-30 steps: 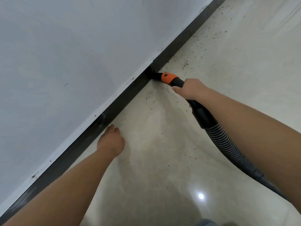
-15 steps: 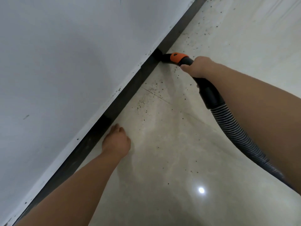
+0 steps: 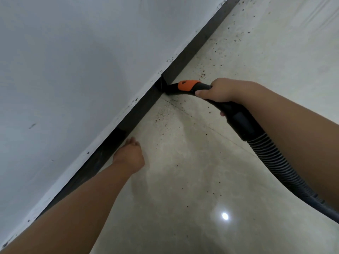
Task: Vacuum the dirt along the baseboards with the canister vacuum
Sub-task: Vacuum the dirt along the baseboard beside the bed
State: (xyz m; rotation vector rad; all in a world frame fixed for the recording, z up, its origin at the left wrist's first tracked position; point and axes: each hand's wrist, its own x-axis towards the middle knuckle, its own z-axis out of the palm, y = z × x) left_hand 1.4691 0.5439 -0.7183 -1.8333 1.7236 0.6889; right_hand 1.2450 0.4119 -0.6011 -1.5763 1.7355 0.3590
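Right hand [image 3: 222, 91] grips smooth black nozzle [image 3: 185, 87] against baseboard [image 3: 139, 112].

Pale grey painted wall [image 3: 77, 66] above a black baseboard strip [image 3: 139, 114]. Glossy cream tiled floor [image 3: 183, 180], speckled with dark brown dirt specks [image 3: 161, 118] near the baseboard. Black plastic vacuum nozzle [image 3: 170, 89] with bright orange collar [image 3: 187, 84]; black ribbed hose [image 3: 275, 158].

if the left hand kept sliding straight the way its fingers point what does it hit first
Probably the dark baseboard: the left hand rests on the floor right beside it, fingers angled up along the wall. Depth is unclear, so it might instead run alongside toward the vacuum nozzle.
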